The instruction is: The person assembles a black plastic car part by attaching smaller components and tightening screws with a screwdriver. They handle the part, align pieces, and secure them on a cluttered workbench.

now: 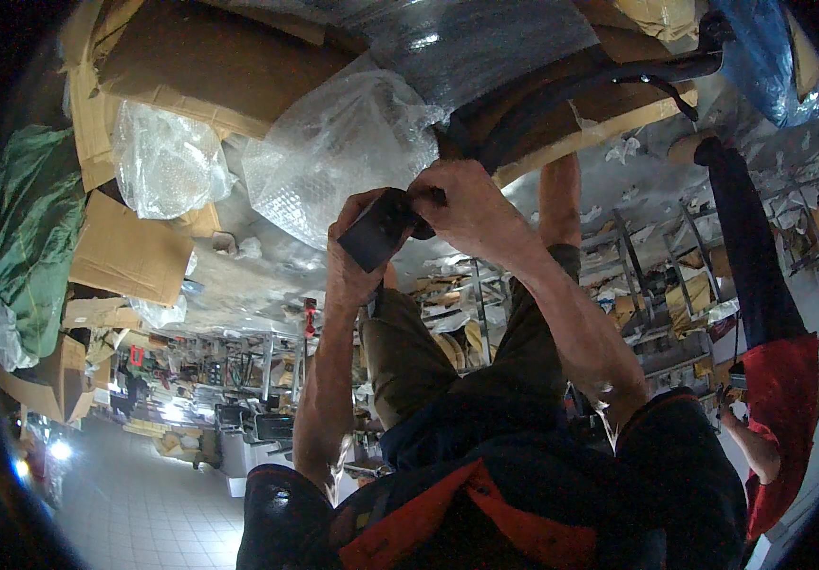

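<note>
My left hand [348, 261] is closed round a small black piece [369, 240] with a flat, squarish face. At its upper right end, the bent fingers of my right hand [471, 207] pinch a dark part, and whether that belongs to the same piece I cannot tell. Clear bubble wrap [333, 152] lies just beyond both hands. A long, dark curved part [561, 95] stretches from behind my right hand toward the upper right, over an open cardboard box [580, 128].
More cardboard [134, 249] and a green sheet [34, 237] are at the left. Blue plastic [761, 62] lies at the upper right. A person in a red top [780, 418] stands at the right. Metal racks [637, 256] with stored parts fill the background.
</note>
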{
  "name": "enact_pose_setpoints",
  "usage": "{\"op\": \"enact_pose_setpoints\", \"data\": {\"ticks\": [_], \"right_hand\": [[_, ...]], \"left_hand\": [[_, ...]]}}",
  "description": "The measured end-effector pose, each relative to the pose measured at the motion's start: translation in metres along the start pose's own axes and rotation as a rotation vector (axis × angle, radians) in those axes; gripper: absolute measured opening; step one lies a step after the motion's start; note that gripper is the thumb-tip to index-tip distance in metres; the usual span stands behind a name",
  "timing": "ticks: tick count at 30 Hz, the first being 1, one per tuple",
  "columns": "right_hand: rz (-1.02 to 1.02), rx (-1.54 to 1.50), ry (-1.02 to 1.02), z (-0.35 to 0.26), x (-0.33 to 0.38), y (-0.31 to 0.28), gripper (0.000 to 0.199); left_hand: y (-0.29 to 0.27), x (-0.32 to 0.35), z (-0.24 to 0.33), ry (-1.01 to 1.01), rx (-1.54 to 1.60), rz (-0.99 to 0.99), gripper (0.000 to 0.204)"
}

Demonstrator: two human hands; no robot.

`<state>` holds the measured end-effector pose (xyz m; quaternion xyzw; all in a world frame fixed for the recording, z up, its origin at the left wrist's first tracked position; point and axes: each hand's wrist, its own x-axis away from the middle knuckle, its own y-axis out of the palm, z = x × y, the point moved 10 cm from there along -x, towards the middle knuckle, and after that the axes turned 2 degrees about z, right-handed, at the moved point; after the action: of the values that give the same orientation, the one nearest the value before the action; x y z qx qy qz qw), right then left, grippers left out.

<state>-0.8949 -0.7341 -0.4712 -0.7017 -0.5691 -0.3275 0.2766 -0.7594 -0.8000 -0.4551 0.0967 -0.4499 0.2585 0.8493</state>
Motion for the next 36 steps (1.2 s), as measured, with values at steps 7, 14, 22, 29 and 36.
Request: {"op": "enact_pose_setpoints", "data": {"ticks": [7, 14, 22, 29, 36], "right_hand": [[0.062, 0.137, -0.032, -0.004, 0.003, 0.002, 0.013], [0.129, 0.216, 0.068, -0.002, 0.006, 0.008, 0.015], [0.144, 0.147, 0.075, -0.001, 0.007, 0.007, 0.019], [0.09, 0.167, 0.122, 0.005, 0.004, 0.006, 0.017], [0.095, 0.208, 0.071, 0.004, 0.0, 0.006, 0.017]], "left_hand": [[-0.001, 0.0, 0.001, -0.003, -0.023, 0.003, 0.046], [-0.003, 0.0, 0.005, 0.019, -0.07, 0.02, 0.043], [-0.004, -0.001, 0.002, 0.008, -0.076, 0.012, 0.045], [-0.002, -0.001, 0.0, 0.018, -0.017, -0.002, 0.043], [-0.002, -0.002, 0.004, 0.05, -0.032, 0.012, 0.042]]}}
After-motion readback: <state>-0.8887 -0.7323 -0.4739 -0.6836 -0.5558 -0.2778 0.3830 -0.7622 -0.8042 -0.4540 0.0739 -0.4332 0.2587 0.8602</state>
